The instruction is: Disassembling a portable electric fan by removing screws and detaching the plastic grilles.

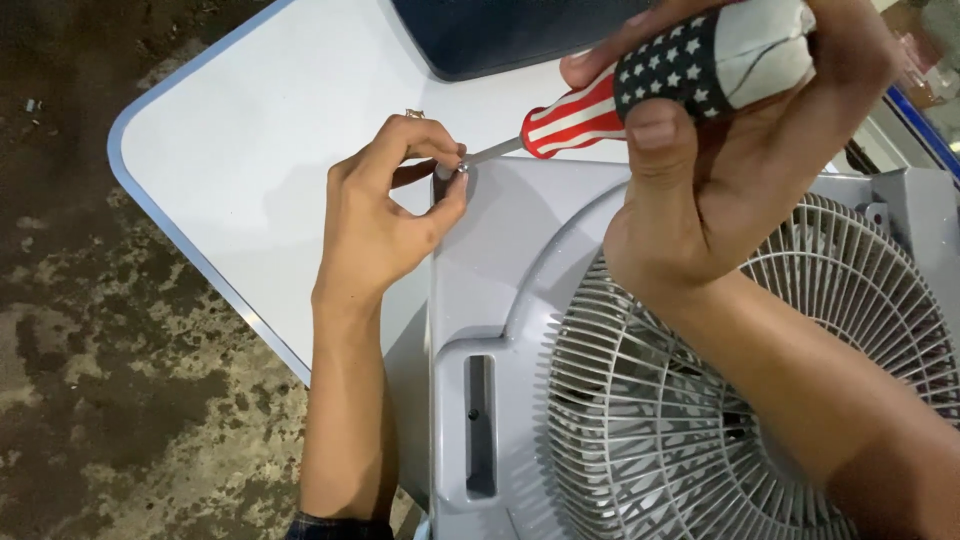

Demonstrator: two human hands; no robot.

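Screwdriver [640, 90] clenched in right grip [720, 150].

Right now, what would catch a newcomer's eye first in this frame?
The screwdriver with its star-and-stripe handle, gripped in the right hand at upper right, its metal tip at the corner of a grey fan housing. There the left hand pinches at the tip. The round grille fills the lower right, on a white table.

I see no packages, labels, signs or screens anywhere in my view, from the upper left of the frame to the lower right.
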